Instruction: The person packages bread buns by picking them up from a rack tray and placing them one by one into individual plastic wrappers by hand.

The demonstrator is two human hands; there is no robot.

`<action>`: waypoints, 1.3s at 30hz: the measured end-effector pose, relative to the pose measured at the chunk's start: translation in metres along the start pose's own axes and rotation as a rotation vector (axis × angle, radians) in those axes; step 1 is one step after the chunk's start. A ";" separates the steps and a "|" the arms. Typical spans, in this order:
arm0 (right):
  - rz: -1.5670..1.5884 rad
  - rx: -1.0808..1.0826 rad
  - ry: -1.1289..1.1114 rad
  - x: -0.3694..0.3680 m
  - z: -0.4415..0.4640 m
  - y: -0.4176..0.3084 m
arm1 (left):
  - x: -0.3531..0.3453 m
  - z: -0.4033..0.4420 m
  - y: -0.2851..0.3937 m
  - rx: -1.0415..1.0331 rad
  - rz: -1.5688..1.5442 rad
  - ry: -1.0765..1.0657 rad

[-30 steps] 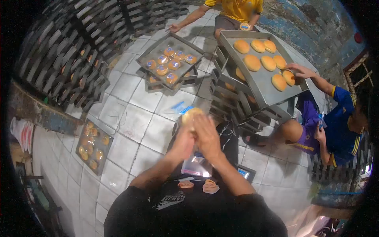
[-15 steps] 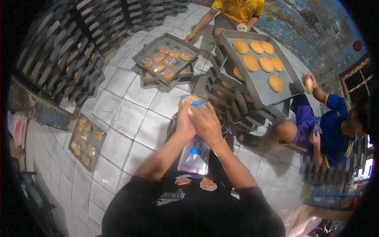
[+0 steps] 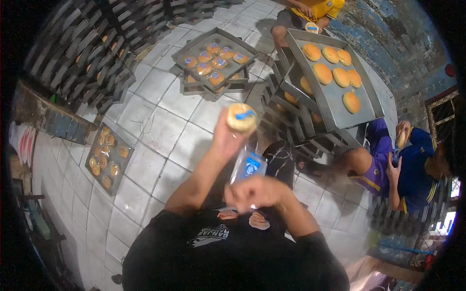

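In my left hand [image 3: 226, 140] is a round bun [image 3: 241, 117] with a blue label, raised over the floor ahead of me. The bun looks wrapped in clear film. My right hand [image 3: 257, 190] is curled and smeared by motion, just over the near end of the clear plastic bags [image 3: 251, 166] with blue print at my lap. Whether its fingers grip a bag does not show.
Ahead, stacked trays [image 3: 180, 57] carry wrapped buns. To the right, a tall tray stack [image 3: 360, 118] has plain buns on top. A smaller tray [image 3: 116, 180] sits at left. One person [image 3: 417, 169] handles a bun at right; another [image 3: 320, 9] sits behind the stack.
My hands were together around the bun; now they are apart. The left holds the bun up, while the right has come back toward my lap. The person at right has brought both hands together.
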State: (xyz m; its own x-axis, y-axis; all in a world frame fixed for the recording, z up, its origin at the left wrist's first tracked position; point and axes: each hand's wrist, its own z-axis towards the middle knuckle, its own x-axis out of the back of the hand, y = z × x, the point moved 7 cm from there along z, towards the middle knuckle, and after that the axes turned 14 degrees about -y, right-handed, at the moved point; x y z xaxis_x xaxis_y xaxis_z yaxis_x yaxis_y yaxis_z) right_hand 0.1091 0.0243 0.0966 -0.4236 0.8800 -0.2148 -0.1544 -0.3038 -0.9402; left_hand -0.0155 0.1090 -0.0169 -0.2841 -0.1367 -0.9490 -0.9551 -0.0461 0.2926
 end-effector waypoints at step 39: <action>-0.719 -0.175 1.257 0.138 -0.080 -0.026 | -0.029 -0.039 0.044 -0.324 1.030 0.247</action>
State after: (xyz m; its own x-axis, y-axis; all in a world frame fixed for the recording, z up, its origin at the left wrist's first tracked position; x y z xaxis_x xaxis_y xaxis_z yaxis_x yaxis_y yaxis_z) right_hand 0.1265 0.1828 0.0703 0.7547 0.5797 0.3074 0.1553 0.2973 -0.9421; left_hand -0.0461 0.0724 0.0277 -0.8712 -0.4506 -0.1948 -0.1942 -0.0482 0.9798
